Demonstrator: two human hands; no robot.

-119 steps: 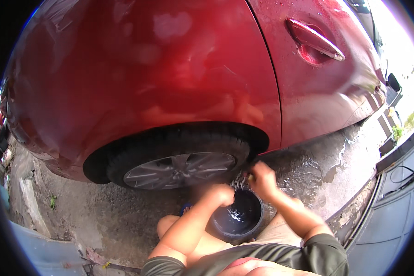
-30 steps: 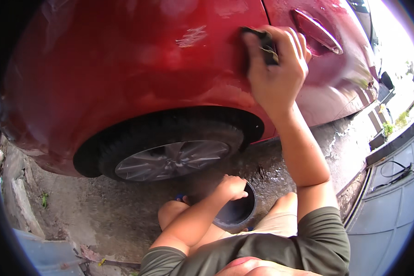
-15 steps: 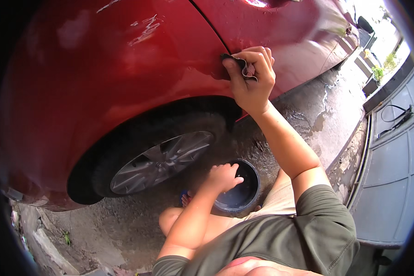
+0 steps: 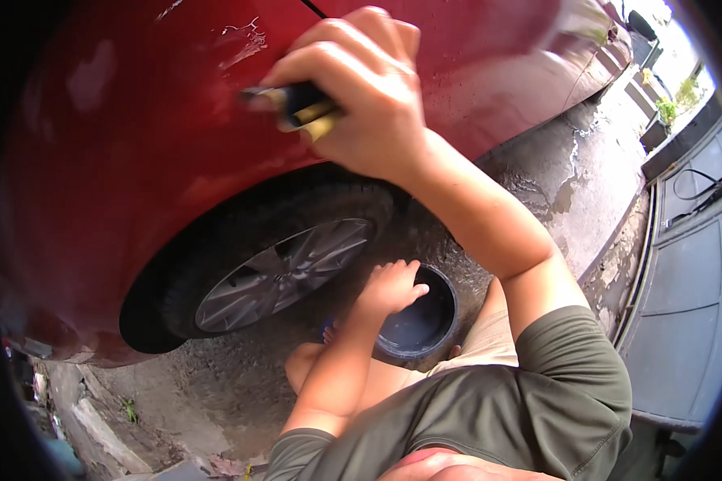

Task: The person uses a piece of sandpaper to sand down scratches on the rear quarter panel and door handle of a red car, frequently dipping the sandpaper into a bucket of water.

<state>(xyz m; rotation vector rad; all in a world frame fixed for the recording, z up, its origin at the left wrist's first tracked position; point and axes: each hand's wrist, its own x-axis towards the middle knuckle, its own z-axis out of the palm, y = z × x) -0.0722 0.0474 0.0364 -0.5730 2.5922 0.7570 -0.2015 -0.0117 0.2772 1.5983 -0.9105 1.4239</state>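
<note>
My right hand (image 4: 369,92) is raised in front of the red car body (image 4: 168,120), above the wheel arch. Its fingers are closed round a folded, dark, thin sheet that looks like sandpaper (image 4: 305,104), with yellowish parts showing; motion blurs it. Whether the sheet touches the paint I cannot tell. Pale scratch marks (image 4: 245,40) show on the panel to the upper left of this hand. Low in the middle, my left hand (image 4: 393,287) hangs over the edge of a dark bucket (image 4: 455,313) with its fingers stretched out, holding nothing. Cloudy liquid shows inside the bucket.
The car's wheel (image 4: 285,276) with grey spokes sits left of the bucket. Wet, rough concrete ground (image 4: 208,401) lies below. A grey metal gate (image 4: 674,297) with a dark strap (image 4: 702,200) stands at the right.
My right hand has moved left and up, nearer the camera, away from the panel seam, still gripping the sheet. My left hand stays by the bucket.
</note>
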